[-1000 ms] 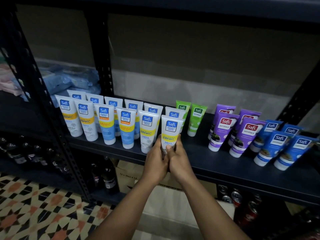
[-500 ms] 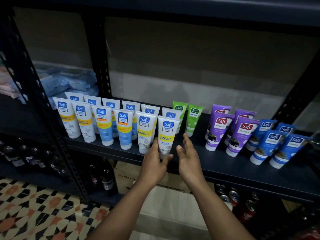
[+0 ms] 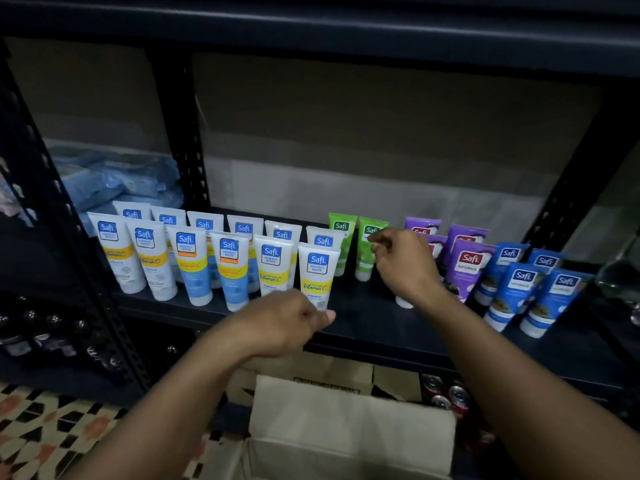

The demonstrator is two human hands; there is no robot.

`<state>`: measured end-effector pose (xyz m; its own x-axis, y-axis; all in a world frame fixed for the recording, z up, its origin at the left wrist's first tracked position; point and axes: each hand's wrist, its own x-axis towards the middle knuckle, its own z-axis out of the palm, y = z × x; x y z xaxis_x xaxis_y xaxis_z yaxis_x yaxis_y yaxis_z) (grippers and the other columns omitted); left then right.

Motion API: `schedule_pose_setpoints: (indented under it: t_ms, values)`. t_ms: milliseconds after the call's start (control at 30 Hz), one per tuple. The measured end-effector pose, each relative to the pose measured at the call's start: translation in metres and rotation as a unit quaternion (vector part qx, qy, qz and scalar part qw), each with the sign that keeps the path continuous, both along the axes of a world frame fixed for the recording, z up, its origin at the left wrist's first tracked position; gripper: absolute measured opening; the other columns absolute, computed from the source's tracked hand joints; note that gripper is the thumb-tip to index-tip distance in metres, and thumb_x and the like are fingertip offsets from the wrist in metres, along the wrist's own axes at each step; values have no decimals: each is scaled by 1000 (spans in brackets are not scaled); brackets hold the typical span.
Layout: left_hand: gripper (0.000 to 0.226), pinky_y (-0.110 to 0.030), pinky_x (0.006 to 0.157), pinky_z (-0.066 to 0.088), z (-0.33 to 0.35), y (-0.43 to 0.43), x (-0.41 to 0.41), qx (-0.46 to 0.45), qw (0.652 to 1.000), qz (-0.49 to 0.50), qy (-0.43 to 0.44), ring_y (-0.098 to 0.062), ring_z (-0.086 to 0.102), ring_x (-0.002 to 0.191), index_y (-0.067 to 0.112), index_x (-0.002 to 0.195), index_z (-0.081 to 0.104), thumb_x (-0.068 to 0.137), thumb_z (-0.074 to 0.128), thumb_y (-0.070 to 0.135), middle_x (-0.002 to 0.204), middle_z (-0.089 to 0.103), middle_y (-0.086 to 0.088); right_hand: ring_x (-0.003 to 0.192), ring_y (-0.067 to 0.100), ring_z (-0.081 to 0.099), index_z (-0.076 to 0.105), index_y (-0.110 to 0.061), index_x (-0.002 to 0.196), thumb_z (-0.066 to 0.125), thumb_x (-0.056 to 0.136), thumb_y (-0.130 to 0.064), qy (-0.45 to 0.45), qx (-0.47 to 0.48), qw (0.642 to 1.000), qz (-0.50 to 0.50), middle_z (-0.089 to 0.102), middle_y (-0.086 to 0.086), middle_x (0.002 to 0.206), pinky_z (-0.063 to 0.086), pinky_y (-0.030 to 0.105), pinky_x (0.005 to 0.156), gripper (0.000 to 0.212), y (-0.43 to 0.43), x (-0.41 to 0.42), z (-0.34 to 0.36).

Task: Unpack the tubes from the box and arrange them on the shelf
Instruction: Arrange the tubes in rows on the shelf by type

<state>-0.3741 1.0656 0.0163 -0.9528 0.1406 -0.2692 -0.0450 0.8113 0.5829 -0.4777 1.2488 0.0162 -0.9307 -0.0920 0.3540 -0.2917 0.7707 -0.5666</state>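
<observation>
Two hands hide parts of several tubes.
</observation>
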Motion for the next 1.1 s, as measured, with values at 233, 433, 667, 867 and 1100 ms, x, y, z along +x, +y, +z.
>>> schedule_pose_setpoints:
  t_ms: [233,433,667,867,1100]
  values:
    - [23,-40,80,57,108,19,-38,48,979,-51,189,-15,71,74,18,97,70,97,51,32,86,74,7,115,27,60,71,-17,114,53,87,-8,4,95,995,20,70,10,116,48,33,99,34,10,-36,45]
    - [24,-19,84,38,110,30,-127,-129,955,-68,258,-4,56,99,25,117,67,96,55,24,120,66,8,126,31,52,57,-22,135,57,86,-10,-74,197,977,34,51,11,140,44,33,104,50,5,-62,54]
    - [35,-32,98,45,71,27,-193,-284,935,-122,175,-21,53,119,24,127,60,92,59,23,133,56,-1,122,36,51,52,-8,133,55,89,-6,-56,301,951,49,48,18,135,45,38,98,44,-1,-78,42]
    - [21,-37,87,53,59,29,-206,-278,937,-133,166,-21,63,96,22,106,71,88,62,18,111,68,-3,117,38,53,54,-6,124,52,90,-4,-34,331,941,60,50,19,128,44,36,92,34,-2,-80,33]
    - [21,-29,76,49,61,33,-200,-263,938,-135,183,-18,62,91,29,102,72,86,63,19,109,68,-1,112,35,55,60,-13,124,61,84,-6,-43,301,950,75,52,15,123,48,34,89,40,2,-66,42]
